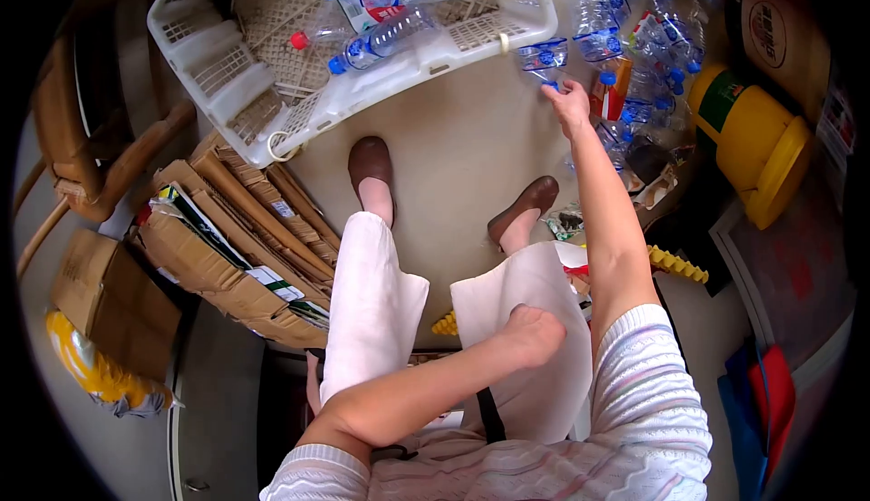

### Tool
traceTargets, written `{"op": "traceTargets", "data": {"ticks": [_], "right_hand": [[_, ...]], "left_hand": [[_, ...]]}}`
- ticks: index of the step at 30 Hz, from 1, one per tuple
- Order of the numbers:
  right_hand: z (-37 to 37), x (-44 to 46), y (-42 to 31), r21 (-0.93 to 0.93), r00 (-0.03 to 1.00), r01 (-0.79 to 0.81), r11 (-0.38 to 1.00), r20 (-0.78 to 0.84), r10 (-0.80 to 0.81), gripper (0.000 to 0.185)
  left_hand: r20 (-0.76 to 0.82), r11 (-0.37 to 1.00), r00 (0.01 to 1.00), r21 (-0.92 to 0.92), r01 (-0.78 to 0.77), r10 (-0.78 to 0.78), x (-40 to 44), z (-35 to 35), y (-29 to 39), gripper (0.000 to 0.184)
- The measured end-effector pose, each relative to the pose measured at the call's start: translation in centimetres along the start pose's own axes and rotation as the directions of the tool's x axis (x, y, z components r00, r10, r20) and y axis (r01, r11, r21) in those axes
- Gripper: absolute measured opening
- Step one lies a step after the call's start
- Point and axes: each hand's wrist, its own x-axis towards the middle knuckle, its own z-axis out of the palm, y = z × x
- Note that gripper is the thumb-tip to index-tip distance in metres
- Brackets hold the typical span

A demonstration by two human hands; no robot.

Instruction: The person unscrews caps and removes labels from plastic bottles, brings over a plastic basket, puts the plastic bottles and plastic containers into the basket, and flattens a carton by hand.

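My right hand reaches forward to a clear plastic bottle with a blue label; its fingers are closed at the bottle's blue cap. My left hand rests on my right thigh with its fingers curled under, and whether it holds anything is hidden. Ahead on the left stands a white plastic crate with several bottles in it, one with a red cap. To the right of my right hand lies a pile of empty bottles, with an orange box among them.
Flattened cardboard is stacked left of my feet. A yellow container lies at the right, beyond the bottles. A wooden chair and a cardboard box are at the far left. Brown shoes are on the floor.
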Motion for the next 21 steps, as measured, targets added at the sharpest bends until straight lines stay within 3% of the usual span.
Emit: {"op": "traceTargets", "data": {"ticks": [3, 6, 9, 12, 16, 19, 21], "right_hand": [[2.3, -0.1, -0.5, -0.2, 0.999, 0.008, 0.98, -0.047, -0.017, 0.058], [2.8, 1.2, 0.0, 0.028, 0.978, -0.149, 0.988, 0.153, 0.143, 0.049], [-2.2, -3.4, -3.6, 0.124, 0.895, -0.296, 0.947, 0.382, 0.229, 0.039], [-8.1, -10.3, -5.3, 0.341, 0.841, -0.385, 0.857, 0.511, 0.175, 0.027], [-14.2, -16.9, -8.3, 0.506, 0.883, -0.302, 0.808, 0.468, 0.038, 0.032], [-14.7, -17.8, -14.0, 0.377, 0.829, -0.086, 0.922, 0.541, -0.143, 0.037], [-12.5, -17.9, -18.9, 0.444, 0.781, -0.009, 0.896, 0.562, -0.27, 0.041]], "left_hand": [[0.04, 0.998, 0.998, -0.052, 0.04, -0.038, -0.3, -0.8, -0.1, 0.02], [0.048, 0.996, 0.998, -0.082, 0.042, -0.038, -0.3, -1.0, -0.2, 0.02], [0.012, 0.998, 1.0, -0.05, -0.026, 0.027, -1.1, -1.8, 0.3, 0.02], [-0.039, 0.997, 0.998, -0.059, -0.047, 0.044, -0.7, -1.5, 0.3, 0.02], [-0.02, 0.997, 0.999, -0.063, -0.051, 0.05, -0.7, -2.1, 0.8, 0.02], [-0.058, 0.996, 0.996, -0.048, -0.072, 0.07, -0.4, -1.7, 0.8, 0.02], [-0.108, 0.996, 0.991, -0.013, -0.083, 0.081, -0.1, -1.4, 0.6, 0.02]]}}
